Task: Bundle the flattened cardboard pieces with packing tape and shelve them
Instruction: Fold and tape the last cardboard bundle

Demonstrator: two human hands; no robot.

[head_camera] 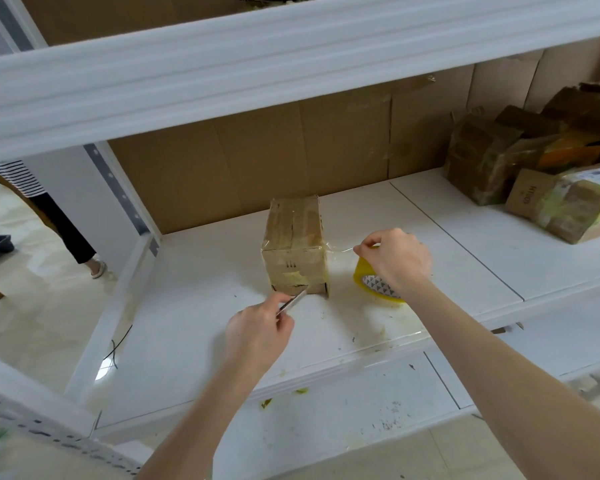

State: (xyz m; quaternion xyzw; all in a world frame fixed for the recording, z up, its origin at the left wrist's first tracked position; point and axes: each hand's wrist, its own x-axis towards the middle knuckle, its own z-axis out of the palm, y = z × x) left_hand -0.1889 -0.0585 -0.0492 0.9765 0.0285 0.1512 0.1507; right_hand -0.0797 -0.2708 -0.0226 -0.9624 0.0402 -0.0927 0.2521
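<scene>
Clear tape point(340, 250) stretches from the pinching fingertips point(362, 247) of the right hand point(395, 261), above the yellow roll point(378, 289), to the cardboard bundle point(295, 244). The left hand point(257, 323) grips a thin blade point(293, 301). Already wrapped, the bundle sits mid-shelf point(430, 237), long axis pointing toward the back; cutting the tape apparently remains.

The white shelf point(194, 271) bears a taped cardboard bundle point(295, 244) midway, more bundles point(534, 174) at right.
</scene>
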